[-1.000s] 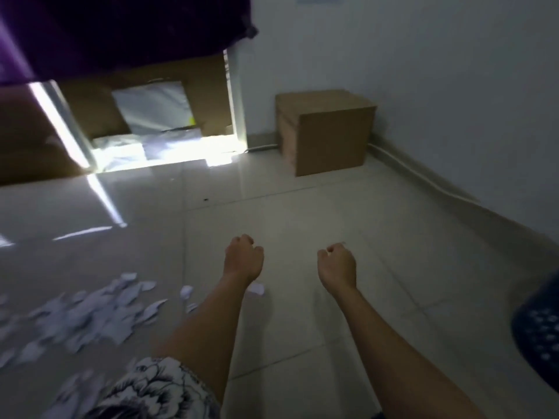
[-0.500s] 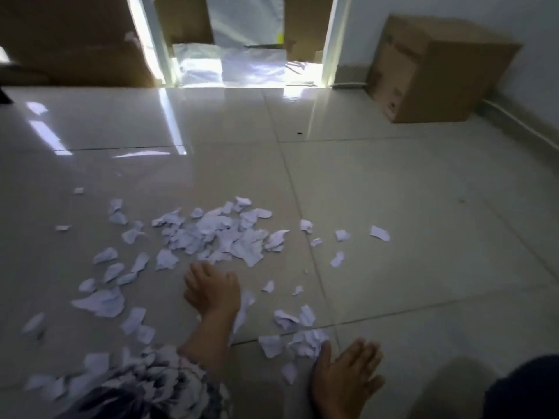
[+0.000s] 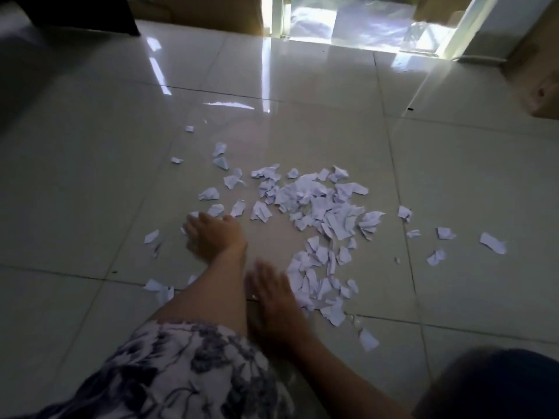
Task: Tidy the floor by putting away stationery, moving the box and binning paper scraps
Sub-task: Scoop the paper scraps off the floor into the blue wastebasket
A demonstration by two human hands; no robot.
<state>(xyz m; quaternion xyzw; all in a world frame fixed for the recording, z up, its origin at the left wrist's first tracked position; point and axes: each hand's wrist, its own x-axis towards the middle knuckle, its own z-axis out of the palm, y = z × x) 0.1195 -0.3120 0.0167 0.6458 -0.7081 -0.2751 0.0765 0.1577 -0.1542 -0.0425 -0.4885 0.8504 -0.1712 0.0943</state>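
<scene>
Fingers of the left hand and right hand lie flat, empty; a fast sweep could scatter the paper scraps.

Paper scraps: too many to count one by one, several dozen at least, most of them in one loose heap near the middle of the floor. About six lie singly towards the floor's right edge, and roughly ten more are strewn on the heap's left side. One cardboard box stands at the far right edge, partly out of view. Two hands: the left hand and the right hand. One flowered sleeve.
</scene>
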